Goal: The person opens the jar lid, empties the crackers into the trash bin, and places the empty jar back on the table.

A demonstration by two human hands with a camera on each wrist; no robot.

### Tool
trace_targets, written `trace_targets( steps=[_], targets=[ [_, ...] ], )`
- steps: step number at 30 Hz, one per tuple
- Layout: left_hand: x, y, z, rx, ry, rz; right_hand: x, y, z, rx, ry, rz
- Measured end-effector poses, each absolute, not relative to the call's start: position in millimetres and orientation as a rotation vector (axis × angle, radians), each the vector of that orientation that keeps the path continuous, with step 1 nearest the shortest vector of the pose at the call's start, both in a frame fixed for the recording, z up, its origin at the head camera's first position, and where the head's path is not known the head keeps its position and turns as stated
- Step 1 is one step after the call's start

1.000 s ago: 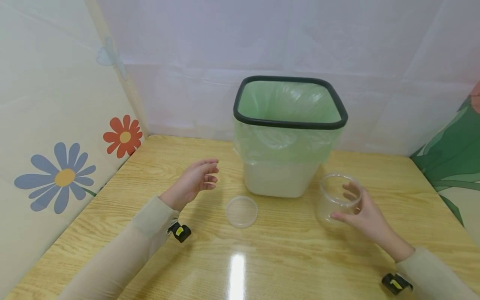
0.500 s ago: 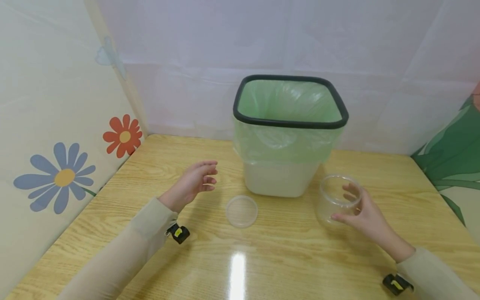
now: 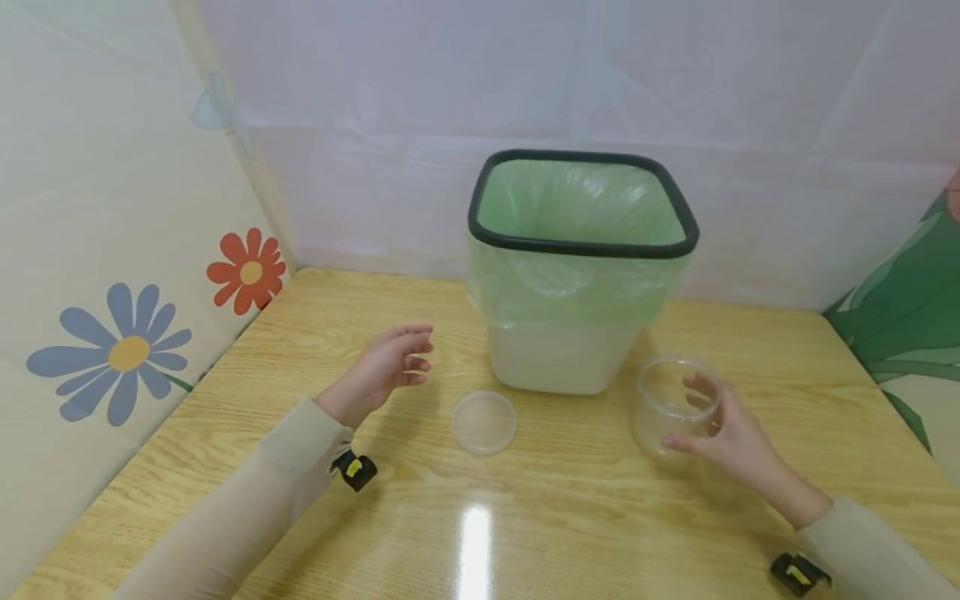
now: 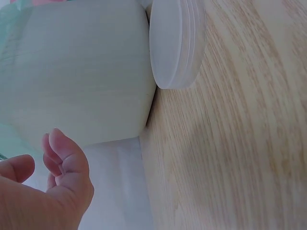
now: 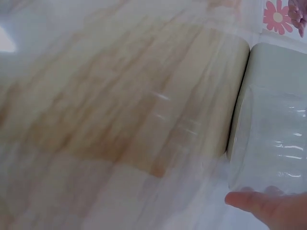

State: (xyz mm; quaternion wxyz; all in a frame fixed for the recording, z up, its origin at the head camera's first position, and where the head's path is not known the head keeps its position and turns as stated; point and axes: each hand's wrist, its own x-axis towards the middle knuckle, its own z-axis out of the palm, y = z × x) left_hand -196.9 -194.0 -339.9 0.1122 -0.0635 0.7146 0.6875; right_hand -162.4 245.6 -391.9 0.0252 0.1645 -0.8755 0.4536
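Observation:
My right hand [image 3: 738, 429] grips a clear round plastic jar [image 3: 651, 421] from its right side, thumb in front and fingers behind. The jar is upright with its top open, beside the bin's lower right corner. In the right wrist view, the ribbed wall of the jar [image 5: 276, 139] shows above the thumb. To the left, my left hand [image 3: 378, 367] hovers over the table with loosely bent fingers and nothing in them. A round translucent lid [image 3: 483, 423] lies flat on the wood between the hands; in the left wrist view the lid [image 4: 175, 45] shows a ridged rim.
A pale trash bin [image 3: 555, 354] with a green liner bag [image 3: 570, 287] and a black rim ring [image 3: 585, 247] stands at the back centre of the wooden table [image 3: 600, 525]. White sheeting [image 3: 375, 108] hangs behind; a flower-printed panel [image 3: 127, 208] borders the left side.
The jar has shifted slightly toward me, with my right hand still around it. My left hand has drifted a little left and down. The lid and bin have stayed put.

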Motion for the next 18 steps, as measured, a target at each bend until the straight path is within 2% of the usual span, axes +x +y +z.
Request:
trace_targets(
  steps=[18],
  targets=[
    [-193.0,-196.4,-342.1,-0.182,2.089,2.024,-161.5,245.7,-398.1,0.528,-2.789,1.319]
  ],
)
